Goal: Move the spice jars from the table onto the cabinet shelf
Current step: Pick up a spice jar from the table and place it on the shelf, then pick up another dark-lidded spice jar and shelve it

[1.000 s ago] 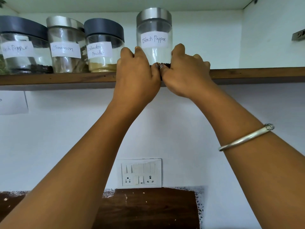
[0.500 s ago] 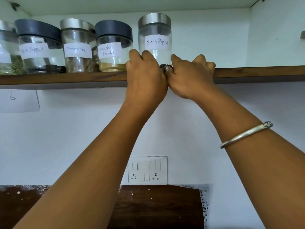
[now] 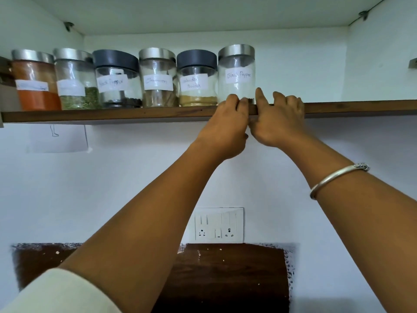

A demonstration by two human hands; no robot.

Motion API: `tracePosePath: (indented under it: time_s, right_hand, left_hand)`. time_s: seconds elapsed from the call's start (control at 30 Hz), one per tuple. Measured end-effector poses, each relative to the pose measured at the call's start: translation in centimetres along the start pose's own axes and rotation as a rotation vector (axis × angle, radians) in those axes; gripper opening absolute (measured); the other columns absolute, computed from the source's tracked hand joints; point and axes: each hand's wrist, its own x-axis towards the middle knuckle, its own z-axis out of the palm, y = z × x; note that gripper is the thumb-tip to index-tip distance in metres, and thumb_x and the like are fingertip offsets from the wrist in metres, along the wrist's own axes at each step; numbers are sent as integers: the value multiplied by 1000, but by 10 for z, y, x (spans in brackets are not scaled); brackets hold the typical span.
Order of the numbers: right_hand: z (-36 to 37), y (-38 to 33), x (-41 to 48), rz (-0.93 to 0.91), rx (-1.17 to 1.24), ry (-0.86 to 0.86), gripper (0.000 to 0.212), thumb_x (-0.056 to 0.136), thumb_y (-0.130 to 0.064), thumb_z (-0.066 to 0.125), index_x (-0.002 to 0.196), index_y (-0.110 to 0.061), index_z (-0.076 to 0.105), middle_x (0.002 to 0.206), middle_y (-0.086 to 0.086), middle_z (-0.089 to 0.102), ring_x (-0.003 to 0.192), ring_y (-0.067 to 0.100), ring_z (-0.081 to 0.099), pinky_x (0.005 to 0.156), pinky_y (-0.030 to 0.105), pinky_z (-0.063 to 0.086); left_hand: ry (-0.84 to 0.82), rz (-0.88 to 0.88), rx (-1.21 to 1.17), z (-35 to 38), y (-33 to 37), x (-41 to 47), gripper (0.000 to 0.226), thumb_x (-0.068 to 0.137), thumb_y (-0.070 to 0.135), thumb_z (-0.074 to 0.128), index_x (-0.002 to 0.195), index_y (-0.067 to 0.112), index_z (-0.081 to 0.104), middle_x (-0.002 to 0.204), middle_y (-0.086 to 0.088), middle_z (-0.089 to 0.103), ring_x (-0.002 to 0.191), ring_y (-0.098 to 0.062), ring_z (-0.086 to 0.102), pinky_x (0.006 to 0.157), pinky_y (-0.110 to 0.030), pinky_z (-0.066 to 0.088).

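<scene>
The wooden cabinet shelf [image 3: 112, 114] runs across my whole view. Six spice jars stand on it in a line, all close to the front edge. The task's thing right now is the steel-lidded Black Pepper jar [image 3: 237, 71], last on the right. It is upright on the shelf and just beside the Coriander Powder jar [image 3: 196, 80]; I can't tell whether the two touch.

Both hands are up at its base. The left hand [image 3: 225, 125] has its fingers [image 3: 234, 101] bent over the shelf edge against the jar's lower front. Whether they clasp the glass or only press it I cannot tell, as the thumb is hidden. The right hand [image 3: 279, 120] rests on the shelf edge with its index finger [image 3: 260, 96] straight up along the jar's lower right side. Its other fingers are loosely curled and hold nothing.

I judge the step to be settling this jar into the row. The jar is nearly empty and will be light, so it should slide easily and could tip if pushed high. I would keep contact low, as it is. I'd ease it back from the edge with the left fingers while the right index finger guides it, watching for a knock against the coriander jar. I'd want the label facing forward, then lift both hands straight away so nothing drags the jar along.
</scene>
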Motion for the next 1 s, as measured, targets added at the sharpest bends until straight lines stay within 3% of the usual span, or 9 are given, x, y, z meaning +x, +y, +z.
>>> tracePosePath:
  time_s: [0.1,0.17,0.3,0.53,0.83,1.0]
  right_hand:
    - [6,-22,-18,24,55,-4,78,92,-49,47,151,-28,1,158,17,-1,145,36,-5,116,52,5]
    - [14,-44,-33,-16,80,50,78,91,-46,50,151,-27,4,159,15,-4,146,36,-7,116,52,8]
    - [37,-95,-58,-94,96,55,78,92,-39,52,152,-19,8,159,12,-8,146,34,-5,118,49,11]
    - [109,-184,-105,-137,214,-237,78,92,-42,50,152,-18,7,160,8,-2,147,33,-3,117,50,13]
    - [234,-267,-217,-210,256,-628,76,89,-42,49,150,-12,14,158,11,9,145,35,5,112,57,24]
    - [293,-297,-276,-204,295,-830,77,91,-46,48,150,-15,11,159,10,7,145,36,2,112,59,20]
  left_hand:
    - [-33,31,-75,-6,-16,-16,76,86,15,62,147,3,18,149,-14,24,140,-28,23,112,-31,25]
    - [-25,41,-85,-8,-32,-32,76,86,14,60,148,4,16,154,-13,18,144,-25,13,115,-30,19]
    - [-45,40,-96,-5,-72,-73,75,86,10,58,148,4,16,155,-13,17,144,-25,13,115,-28,19]
    - [-303,-90,-91,24,-149,-173,86,83,16,64,149,7,11,157,-12,11,146,-26,11,114,-32,22]
    - [-667,-245,-268,85,-210,-346,84,78,15,59,147,0,14,151,-19,18,143,-31,17,116,-39,22]
    - [-826,-355,-328,117,-231,-427,86,78,21,63,147,4,14,151,-17,18,143,-33,14,117,-42,21]
